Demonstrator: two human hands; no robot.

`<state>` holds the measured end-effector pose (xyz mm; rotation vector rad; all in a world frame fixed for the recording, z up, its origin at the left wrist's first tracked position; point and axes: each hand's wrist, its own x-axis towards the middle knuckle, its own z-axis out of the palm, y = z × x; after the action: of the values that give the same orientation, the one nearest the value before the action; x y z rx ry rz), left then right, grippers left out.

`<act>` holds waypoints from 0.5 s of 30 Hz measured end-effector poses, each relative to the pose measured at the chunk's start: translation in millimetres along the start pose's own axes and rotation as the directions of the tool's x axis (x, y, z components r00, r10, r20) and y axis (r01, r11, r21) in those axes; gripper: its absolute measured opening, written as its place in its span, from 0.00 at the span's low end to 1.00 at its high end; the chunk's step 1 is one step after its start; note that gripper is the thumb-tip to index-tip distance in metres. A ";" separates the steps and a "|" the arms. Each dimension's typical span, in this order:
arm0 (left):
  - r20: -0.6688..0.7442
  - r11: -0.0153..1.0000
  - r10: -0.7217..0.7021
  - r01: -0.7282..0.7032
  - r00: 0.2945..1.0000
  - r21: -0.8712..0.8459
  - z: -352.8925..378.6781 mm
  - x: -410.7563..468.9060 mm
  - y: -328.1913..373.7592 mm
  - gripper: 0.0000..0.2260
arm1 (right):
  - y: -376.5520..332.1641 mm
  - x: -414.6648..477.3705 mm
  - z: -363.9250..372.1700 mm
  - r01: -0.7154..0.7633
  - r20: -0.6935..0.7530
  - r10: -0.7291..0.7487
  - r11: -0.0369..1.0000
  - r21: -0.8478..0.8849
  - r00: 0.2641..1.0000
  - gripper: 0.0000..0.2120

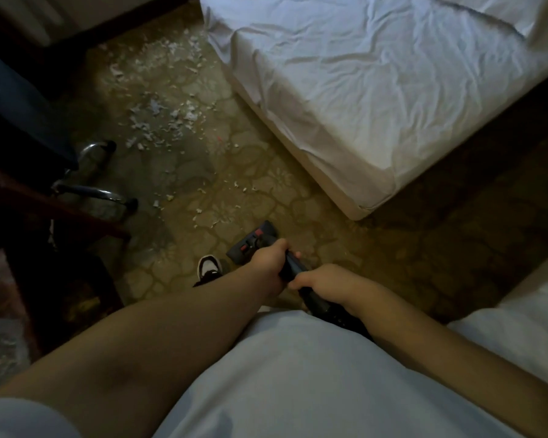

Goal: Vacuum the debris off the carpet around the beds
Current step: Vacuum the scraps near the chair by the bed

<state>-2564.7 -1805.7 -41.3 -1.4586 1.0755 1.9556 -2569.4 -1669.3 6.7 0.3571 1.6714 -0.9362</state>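
Debris [165, 99]: light paper scraps on carpet [234, 191], upper left of frame, beside bed [361, 90]. Vacuum [253, 245] head at lower centre, short of most scraps. Left hand [268, 262] and right hand [325, 284] both wrap the wand. It looks stiff, so that grip should steer it fine.

**Dim room, patchy light**

The view is dim and grainy. Cool light washes the bed [377, 74] from the upper right, and the carpet [234, 191] glows warm yellow mid-frame. The left side lies in deep shadow. Wide-angle distortion bends the edges, and the shirt [298, 374] nearest the lens is soft.
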 end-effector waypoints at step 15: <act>-0.079 0.997 0.040 -0.034 0.996 0.075 -175.0 85.0 241.0 0.05 | -239.4 113.2 143.7 0.022 0.041 -0.025 0.998 0.065 0.999 0.17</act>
<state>-2673.2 -2094.5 -69.3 -1.4994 1.2047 1.8753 -2667.2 -1953.7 -10.6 0.3596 1.6127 -1.0102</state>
